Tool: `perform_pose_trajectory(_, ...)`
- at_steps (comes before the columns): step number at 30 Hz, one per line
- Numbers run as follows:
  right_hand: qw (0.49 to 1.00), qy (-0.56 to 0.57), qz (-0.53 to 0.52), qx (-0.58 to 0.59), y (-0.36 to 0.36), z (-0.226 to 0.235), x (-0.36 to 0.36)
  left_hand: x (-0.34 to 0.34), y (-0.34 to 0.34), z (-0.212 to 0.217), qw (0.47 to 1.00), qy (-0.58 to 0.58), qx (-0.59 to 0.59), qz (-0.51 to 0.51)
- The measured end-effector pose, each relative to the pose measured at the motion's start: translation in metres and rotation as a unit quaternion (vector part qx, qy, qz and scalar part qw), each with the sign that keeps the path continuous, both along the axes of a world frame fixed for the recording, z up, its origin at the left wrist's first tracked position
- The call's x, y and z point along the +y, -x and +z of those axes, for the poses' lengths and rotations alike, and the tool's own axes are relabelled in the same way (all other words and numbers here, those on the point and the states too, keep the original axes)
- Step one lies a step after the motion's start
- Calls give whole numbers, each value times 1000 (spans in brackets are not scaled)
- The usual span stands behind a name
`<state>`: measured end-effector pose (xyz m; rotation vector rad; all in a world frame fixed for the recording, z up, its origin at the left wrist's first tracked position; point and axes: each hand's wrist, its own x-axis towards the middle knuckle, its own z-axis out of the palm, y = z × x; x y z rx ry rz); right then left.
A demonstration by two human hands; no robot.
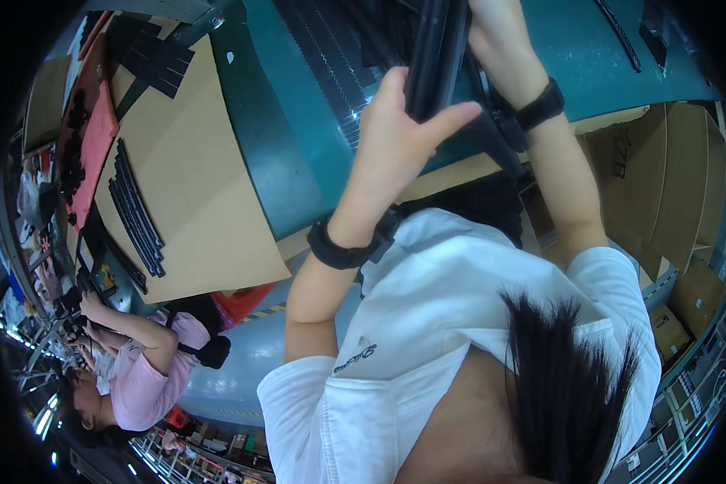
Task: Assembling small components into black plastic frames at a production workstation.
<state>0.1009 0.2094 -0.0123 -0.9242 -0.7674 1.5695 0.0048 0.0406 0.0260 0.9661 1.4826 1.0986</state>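
Observation:
A bundle of long black bars [437, 60] runs down from the top edge over the bench. My left hand [395, 133] is closed round its near end, the bars lying between thumb and forefinger; the thumb points off to the right and the other fingers are mostly hidden. Against the right side of the bars is my right hand [496, 36]. Its fingers are hidden behind them or cut off by the top edge. Beneath the hands lie black strips with toothed edges [323, 60] and another dark bar [492, 143].
The green bench top [278, 153] carries a cardboard sheet [206, 185] with a row of black rods [135, 214] at the left. A thin black rod [619, 36] lies far right. Cardboard boxes [645, 173] stand at the right. A co-worker in pink [145, 379] works at lower left.

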Motion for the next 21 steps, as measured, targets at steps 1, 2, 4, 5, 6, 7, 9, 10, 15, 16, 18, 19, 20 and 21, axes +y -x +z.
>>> perform_pose_trajectory(1,1000,-10,26,12,-7,-7,7,0,4,11,996,21,-82,-4)
perform_pose_trajectory(2,1000,-25,4,13,-13,-13,18,0,11,12,980,42,-194,-4)
perform_pose_trajectory(4,997,-68,-40,26,-26,-10,33,-4,27,14,942,59,-331,-12)
perform_pose_trajectory(5,996,-81,-43,-14,-34,-4,35,-5,27,15,941,59,-332,-11)
perform_pose_trajectory(6,995,-87,-52,-25,-34,2,35,-5,27,17,944,55,-325,-17)
perform_pose_trajectory(7,993,-99,-43,-46,-35,-2,37,-4,27,17,947,52,-318,-22)
perform_pose_trajectory(9,991,-112,-31,-65,-27,4,33,-6,19,16,981,28,-185,-53)
perform_pose_trajectory(10,980,-152,-53,-116,-20,5,31,-6,13,14,995,4,-49,-83)
perform_pose_trajectory(15,917,-227,-113,-308,-15,-3,54,-4,0,7,997,-1,29,-75)
perform_pose_trajectory(16,919,-227,-104,-305,-17,10,48,-5,9,10,997,2,30,-66)
perform_pose_trajectory(18,944,-192,-44,-264,-31,40,39,-9,26,16,945,67,-310,-83)
perform_pose_trajectory(19,936,-295,-67,-183,-32,37,41,-9,35,18,924,75,-362,-101)
perform_pose_trajectory(20,937,-293,-63,-180,-38,38,41,-10,45,18,897,105,-415,-106)
perform_pose_trajectory(21,809,-510,-22,-292,-49,44,43,-11,54,11,834,113,-530,-104)
